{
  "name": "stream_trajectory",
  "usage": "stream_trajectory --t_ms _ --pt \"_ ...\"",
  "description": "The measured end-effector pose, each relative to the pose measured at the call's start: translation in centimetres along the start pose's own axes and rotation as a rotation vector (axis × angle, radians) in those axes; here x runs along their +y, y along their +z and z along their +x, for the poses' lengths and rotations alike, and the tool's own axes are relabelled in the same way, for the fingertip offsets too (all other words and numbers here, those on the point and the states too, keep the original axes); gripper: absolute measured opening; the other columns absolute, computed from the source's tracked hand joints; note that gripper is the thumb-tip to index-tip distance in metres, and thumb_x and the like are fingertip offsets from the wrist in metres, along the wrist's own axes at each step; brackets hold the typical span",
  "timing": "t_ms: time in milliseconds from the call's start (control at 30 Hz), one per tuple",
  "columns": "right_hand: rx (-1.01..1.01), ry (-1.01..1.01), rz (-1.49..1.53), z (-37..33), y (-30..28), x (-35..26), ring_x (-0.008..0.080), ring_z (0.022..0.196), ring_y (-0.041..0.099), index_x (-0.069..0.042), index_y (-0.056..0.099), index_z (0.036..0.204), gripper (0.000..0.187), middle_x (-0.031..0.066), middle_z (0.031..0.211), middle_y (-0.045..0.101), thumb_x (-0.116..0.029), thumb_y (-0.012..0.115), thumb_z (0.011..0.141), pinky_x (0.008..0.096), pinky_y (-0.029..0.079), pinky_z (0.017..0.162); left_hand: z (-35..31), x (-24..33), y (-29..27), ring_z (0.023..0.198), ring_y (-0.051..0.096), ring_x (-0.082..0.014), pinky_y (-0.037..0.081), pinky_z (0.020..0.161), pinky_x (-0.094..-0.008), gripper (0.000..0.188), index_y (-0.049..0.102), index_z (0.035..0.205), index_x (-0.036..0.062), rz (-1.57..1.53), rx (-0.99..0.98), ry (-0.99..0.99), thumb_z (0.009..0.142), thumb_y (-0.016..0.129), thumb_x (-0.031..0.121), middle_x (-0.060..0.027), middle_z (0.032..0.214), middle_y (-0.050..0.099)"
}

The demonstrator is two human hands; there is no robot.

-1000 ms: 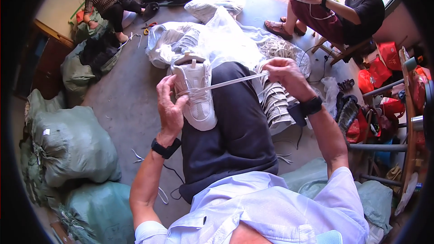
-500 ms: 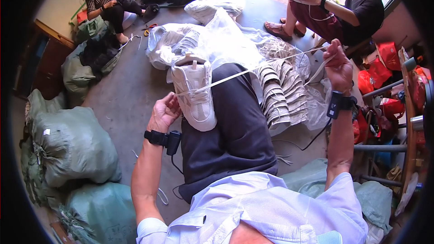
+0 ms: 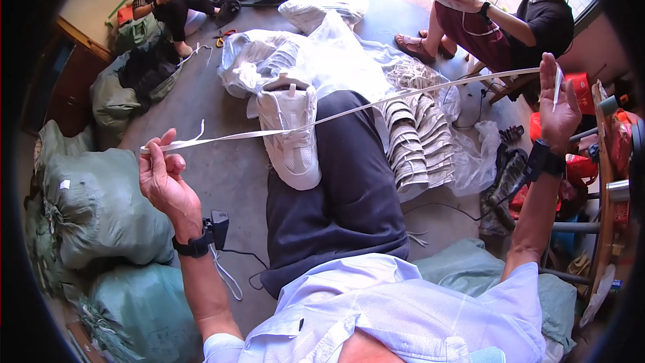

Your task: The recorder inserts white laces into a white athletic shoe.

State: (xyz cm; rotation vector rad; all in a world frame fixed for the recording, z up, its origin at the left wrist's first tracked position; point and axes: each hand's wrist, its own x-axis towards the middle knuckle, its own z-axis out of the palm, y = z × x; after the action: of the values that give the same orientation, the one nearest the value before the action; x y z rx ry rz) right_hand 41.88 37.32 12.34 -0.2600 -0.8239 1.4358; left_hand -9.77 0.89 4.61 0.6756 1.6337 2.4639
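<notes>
A long white shoelace (image 3: 376, 103) runs taut from one hand to the other, passing over the front of a white sneaker (image 3: 287, 136). The sneaker rests on my thigh, toe toward me, with lacing across its tongue. Out to the left, my left hand (image 3: 166, 178) pinches one end of the lace between thumb and fingers, a short tail sticking up beside it. My right hand (image 3: 559, 113) is raised far to the right, fingers fairly straight, with the lace caught between them and its end hanging over the palm.
Stacked pale shoe parts (image 3: 420, 138) lie right of my knee, beside a bundle of laces (image 3: 413, 74) and clear plastic bags (image 3: 342, 60). Green sacks (image 3: 107, 208) stand at left. A rack with red items (image 3: 581, 168) is at right. Two people sit working farther off.
Both hands have moved outward: the left away from the sneaker to the left, the right farther right. The lace now spans the wide gap between them.
</notes>
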Motion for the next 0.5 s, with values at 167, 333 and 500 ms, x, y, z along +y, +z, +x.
stream_trajectory --t_ms 167,333,500 --pt "0.064 0.117 -0.066 6.9 -7.7 1.4 0.0329 0.129 0.050 0.017 0.045 0.128 0.042 0.0290 0.135 0.050 -0.007 0.059 0.096 0.0412 0.033 0.118 5.2 -4.3 -3.6 0.051 0.048 -0.0028 0.037 0.047 -0.0150 0.015 0.066 0.096 0.0077 0.117 0.114 -0.071 0.100 0.059 0.020 -0.0100 0.097 0.075" --pt "0.355 0.192 -0.149 11.7 -13.8 6.5 0.0338 0.130 0.048 0.011 0.047 0.130 0.044 0.0247 0.141 0.046 -0.005 0.062 0.092 0.0441 0.039 0.114 11.1 -9.8 -8.0 0.052 0.050 -0.0020 0.040 0.043 -0.0149 0.014 0.068 0.088 0.0089 0.292 0.286 -0.237 0.096 0.062 0.018 -0.0076 0.093 0.076" --pt "0.503 0.155 -0.140 13.3 -18.3 6.1 0.0369 0.133 0.047 0.014 0.047 0.130 0.043 0.0262 0.143 0.046 0.000 0.059 0.091 0.0443 0.038 0.115 18.3 -10.0 -17.9 0.052 0.044 0.0007 0.036 0.042 -0.0160 0.020 0.074 0.103 0.0098 0.285 0.391 -0.410 0.098 0.059 0.022 0.0041 0.078 0.069"
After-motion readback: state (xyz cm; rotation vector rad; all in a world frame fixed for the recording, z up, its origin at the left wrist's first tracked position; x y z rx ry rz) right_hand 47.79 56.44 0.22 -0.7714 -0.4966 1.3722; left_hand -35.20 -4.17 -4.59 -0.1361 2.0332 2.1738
